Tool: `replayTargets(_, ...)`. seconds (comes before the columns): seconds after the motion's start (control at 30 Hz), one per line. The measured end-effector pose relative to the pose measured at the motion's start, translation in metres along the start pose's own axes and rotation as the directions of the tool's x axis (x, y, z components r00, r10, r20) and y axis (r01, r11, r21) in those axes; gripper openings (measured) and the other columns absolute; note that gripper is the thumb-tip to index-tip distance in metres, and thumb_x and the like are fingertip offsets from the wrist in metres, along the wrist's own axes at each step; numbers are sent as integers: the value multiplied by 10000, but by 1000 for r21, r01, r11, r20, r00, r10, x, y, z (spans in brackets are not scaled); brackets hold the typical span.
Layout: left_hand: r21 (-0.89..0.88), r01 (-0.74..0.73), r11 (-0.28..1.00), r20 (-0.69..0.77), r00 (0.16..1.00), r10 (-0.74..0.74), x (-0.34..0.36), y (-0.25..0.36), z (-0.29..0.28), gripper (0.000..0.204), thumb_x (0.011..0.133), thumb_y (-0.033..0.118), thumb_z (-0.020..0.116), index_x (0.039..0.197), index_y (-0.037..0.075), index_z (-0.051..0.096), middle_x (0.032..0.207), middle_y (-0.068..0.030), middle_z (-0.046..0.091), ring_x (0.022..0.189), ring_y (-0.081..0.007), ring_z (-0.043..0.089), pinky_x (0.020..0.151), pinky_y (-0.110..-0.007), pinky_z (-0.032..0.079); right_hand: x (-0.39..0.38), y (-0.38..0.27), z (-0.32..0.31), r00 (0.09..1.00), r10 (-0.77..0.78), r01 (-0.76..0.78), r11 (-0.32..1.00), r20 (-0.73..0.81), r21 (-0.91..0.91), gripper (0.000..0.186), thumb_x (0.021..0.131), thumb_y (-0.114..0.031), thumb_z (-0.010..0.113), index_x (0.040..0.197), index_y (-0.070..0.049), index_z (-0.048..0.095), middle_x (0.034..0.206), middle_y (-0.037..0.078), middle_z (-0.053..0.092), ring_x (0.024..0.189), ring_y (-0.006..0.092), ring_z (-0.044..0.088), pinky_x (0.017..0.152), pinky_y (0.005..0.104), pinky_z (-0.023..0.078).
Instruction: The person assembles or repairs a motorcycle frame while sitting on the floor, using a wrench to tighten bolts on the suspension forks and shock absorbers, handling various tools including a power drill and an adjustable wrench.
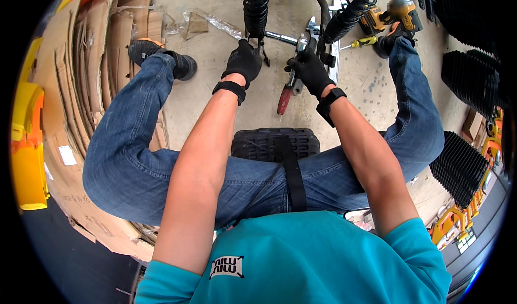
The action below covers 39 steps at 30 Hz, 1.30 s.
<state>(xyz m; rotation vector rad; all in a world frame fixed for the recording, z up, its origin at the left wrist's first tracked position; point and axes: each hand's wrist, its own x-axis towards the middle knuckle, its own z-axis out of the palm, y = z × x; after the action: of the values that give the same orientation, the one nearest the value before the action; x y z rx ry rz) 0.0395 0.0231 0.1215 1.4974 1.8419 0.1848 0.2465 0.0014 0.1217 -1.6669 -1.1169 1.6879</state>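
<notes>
The left hand [243, 62], in a black knit-looking glove, is closed into a loose fist against the foot of a black coil-spring shock absorber [256, 8]; its fingertips are turned away, so whether it grips anything there cannot be told. The right hand [311, 71], gloved in the same way, is curled around a slim metal ratchet with a smooth red grip [284, 98], thumb on the near side. The ratchet stands between the hands, its red end slanting down toward the person, and a shiny round chrome extension [281, 37] reaches from near its head to the foot of the shock absorber.

Thick, glossy coils wrap that shock absorber and a second black coil-spring shock absorber [350, 14], tilted to the right. A curved black metal tube [319, 2] runs between them. Farther right, a yellow-and-black power driver [407, 14] with a rounded metallic nose stands near a screwdriver with a ridged yellow handle [367, 42]. The speckled concrete floor [199, 97] lies beneath, and flattened brown cardboard sheets [67, 89] with ragged, layered edges are piled at the left.
</notes>
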Motion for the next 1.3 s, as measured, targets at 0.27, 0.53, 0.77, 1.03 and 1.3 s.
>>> replayTargets(0.27,-4,27,1000,17,999,-27,1,3,-2,428,868,327,554,1067,-45,482,971,-296,621,942,-456,590,804,-489,470,22,14,-6,991,-119,114,990,-58,-88,315,854,-88,615,1119,10,476,925,139,635,836,211,653,750,328,507)
replayTargets(0.53,-2,49,999,62,997,-49,-3,7,-9,394,875,240,512,1126,-60,463,1024,-322,601,997,-458,571,851,-494,459,11,-10,-11,997,-37,42,995,63,-92,273,881,-54,588,1122,19,481,910,120,637,785,185,665,707,299,514)
replayTargets(0.77,-26,61,998,68,996,-60,-2,11,-9,399,866,243,529,1132,-49,468,1031,-317,602,999,-456,571,856,-492,457,3,-8,0,989,-62,70,996,-135,53,403,876,-27,597,1216,6,386,890,144,628,732,200,661,622,303,526)
replayTargets(1.03,6,76,997,68,995,-76,-3,15,-10,400,853,232,540,1139,-38,468,1028,-311,605,1001,-448,575,855,-489,462,-10,-22,13,957,-47,72,994,-287,77,394,851,-38,615,1184,4,408,822,135,629,616,157,608,533,268,475)
replayTargets(1.3,13,19,1000,4,1000,-19,0,2,-1,438,876,366,560,1030,-38,491,949,-296,623,929,-463,588,790,-487,471,-1,-24,8,959,-33,93,975,-282,204,340,853,-45,640,1112,16,427,829,129,625,618,167,597,551,284,491)
